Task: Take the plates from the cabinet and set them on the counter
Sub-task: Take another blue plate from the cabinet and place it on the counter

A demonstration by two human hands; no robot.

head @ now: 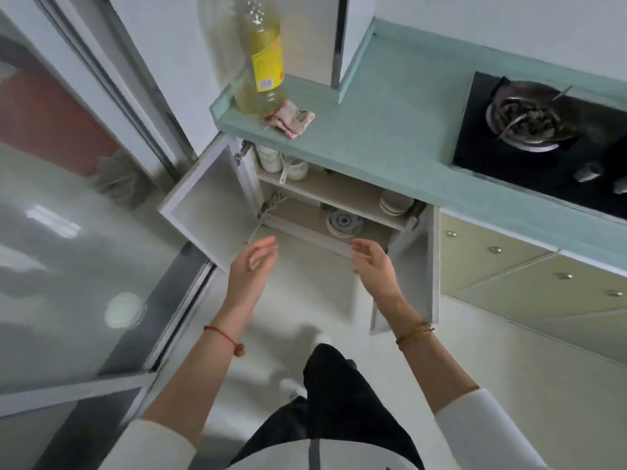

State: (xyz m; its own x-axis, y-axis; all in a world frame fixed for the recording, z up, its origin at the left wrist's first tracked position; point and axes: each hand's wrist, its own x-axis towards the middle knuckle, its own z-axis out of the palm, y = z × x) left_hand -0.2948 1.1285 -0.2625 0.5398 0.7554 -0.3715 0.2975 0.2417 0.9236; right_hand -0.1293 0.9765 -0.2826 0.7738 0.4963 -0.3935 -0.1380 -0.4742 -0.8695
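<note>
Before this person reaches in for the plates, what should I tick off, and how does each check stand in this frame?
1. Cabinet open: ok, left door and right door are both swung out.
2. Hands free: ok, left hand and right hand are open and hold nothing.
3. Plates reachable: ok, blue-patterned plate on the lower shelf, white stack on the shelf above, at right.
4. Set-down room: ok, counter is bare between cloth and stove.
5. Count of pieces in the white stack: cannot tell.

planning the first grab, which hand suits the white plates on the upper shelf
Right, probably. The right hand is open, nearest the white plates at the shelf's right end; the left hand is over by the left door.
</note>
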